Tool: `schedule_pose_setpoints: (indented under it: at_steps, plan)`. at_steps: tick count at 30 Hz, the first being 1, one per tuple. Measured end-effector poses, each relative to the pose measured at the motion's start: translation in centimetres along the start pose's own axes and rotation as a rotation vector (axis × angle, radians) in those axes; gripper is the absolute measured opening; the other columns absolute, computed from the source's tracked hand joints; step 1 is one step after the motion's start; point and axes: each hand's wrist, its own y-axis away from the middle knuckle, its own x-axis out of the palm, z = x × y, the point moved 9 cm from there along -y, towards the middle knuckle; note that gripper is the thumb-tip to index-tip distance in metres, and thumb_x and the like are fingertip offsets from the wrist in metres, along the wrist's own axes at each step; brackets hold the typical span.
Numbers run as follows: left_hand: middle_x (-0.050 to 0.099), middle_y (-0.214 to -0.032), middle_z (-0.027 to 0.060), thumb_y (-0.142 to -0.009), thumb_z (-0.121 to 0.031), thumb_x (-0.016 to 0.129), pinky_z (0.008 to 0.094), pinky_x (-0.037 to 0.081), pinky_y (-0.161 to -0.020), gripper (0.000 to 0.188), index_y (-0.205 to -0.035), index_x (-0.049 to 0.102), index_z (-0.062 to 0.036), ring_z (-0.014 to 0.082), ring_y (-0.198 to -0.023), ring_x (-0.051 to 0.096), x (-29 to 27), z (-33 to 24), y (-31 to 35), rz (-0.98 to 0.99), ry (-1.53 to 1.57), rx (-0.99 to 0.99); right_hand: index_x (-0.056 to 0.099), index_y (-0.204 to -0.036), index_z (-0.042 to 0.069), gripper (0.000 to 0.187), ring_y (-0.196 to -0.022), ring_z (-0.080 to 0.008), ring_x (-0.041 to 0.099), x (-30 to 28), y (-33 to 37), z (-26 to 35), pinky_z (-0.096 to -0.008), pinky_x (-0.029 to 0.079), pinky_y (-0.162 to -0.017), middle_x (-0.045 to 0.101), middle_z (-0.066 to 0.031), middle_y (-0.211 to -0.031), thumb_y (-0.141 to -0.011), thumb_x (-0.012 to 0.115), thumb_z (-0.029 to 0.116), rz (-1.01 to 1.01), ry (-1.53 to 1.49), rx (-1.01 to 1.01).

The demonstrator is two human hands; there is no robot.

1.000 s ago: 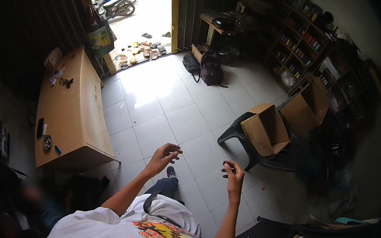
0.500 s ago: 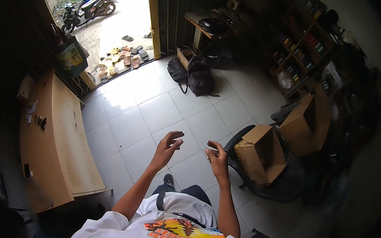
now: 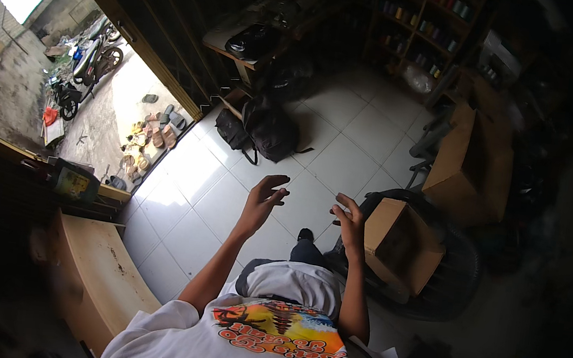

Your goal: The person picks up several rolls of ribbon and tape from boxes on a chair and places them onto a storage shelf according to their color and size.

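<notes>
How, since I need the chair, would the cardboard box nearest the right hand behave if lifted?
The cardboard box probably holds its shape, its sides being flat. Its open flap would likely bend. The shadowed interior leaves weight uncertain.

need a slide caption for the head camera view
Left hand and right hand, both empty, above floor tiles; cardboard box on a black chair at right.

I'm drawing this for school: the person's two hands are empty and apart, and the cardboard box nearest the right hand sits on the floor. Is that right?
Not quite: the cardboard box nearest the right hand sits on a dark chair, as the head view shows. The left hand and right hand are indeed empty and apart.
</notes>
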Motion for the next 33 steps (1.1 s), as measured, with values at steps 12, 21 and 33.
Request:
schedule_pose_setpoints:
  at_steps: [12,21,33]
  plan:
    - [0.062,-0.121,0.0109,-0.098,-0.021,0.057,0.031,0.051,-0.085,0.036,-0.128,0.054,-0.0012,0.0186,-0.105,0.061,-1.6,-3.4,-29.4,-0.138,0.004,0.023,0.057,-0.128,0.003,0.043,-0.1,-0.0176,0.065,-2.0,-29.3,10.0,-0.0287,0.051,-0.078,0.063,-0.0091,-0.123,-0.09,0.063,0.021,0.051,0.123,-0.036]
    - [0.063,-0.122,0.0132,-0.098,-0.02,0.056,0.0305,0.05,-0.082,0.036,-0.127,0.055,0.0004,0.0197,-0.102,0.063,5.4,-6.1,-57.0,0.091,0.049,0.05,0.058,-0.123,0.001,0.041,-0.097,-0.0226,0.065,-9.2,-49.6,16.2,-0.0321,0.052,-0.078,0.062,-0.0109,-0.124,-0.09,0.064,0.024,-0.011,0.221,-0.019]
    - [0.067,-0.111,0.0132,-0.1,-0.028,0.054,0.0318,0.052,-0.079,0.035,-0.12,0.058,0.0004,0.0192,-0.093,0.065,36.2,-9.2,-83.4,0.786,-0.12,0.062,0.062,-0.121,0.004,0.036,-0.096,-0.0234,0.066,-35.6,-58.4,14.4,-0.0338,0.053,-0.081,0.066,-0.012,-0.112,-0.09,0.065,0.022,-0.68,0.072,0.103]
